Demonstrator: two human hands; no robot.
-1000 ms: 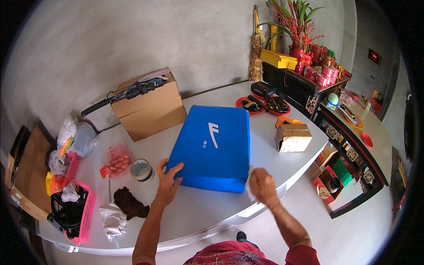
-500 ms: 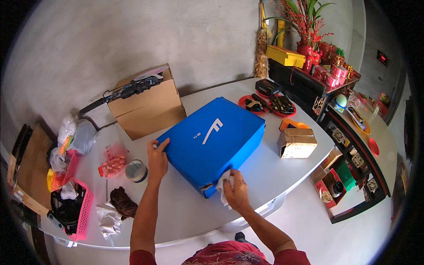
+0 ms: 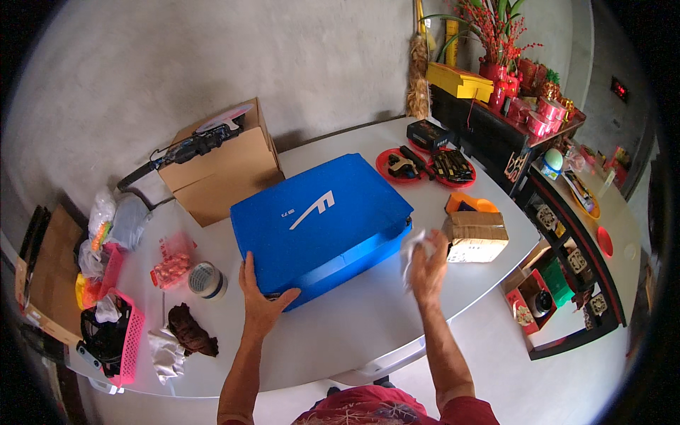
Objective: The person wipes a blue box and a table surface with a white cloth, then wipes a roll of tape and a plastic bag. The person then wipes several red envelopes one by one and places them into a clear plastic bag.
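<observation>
Blue box point(image 3: 319, 212) lies on the white table point(image 3: 340, 343). At its near-left corner, the left hand point(image 3: 262, 310), thumb and fingers apart, should brace firmly; beside its right end, the right hand point(image 3: 428, 275) has fingers clamped on a white cloth point(image 3: 409, 256), best wiped flat.

— What's at 12 o'clock?
— A bare, mottled grey wall point(image 3: 326, 57), softly lit
— And what stands about?
— A smooth white table point(image 3: 354, 333) from the centre down to 6 o'clock, a dark cabinet point(image 3: 489, 131) at 2, a pale-topped counter point(image 3: 623, 241) at 3 with open black-framed shelves point(image 3: 567, 345) below, toward 4
— The floor point(image 3: 492, 386)?
— Pale and smooth, around 5 o'clock
</observation>
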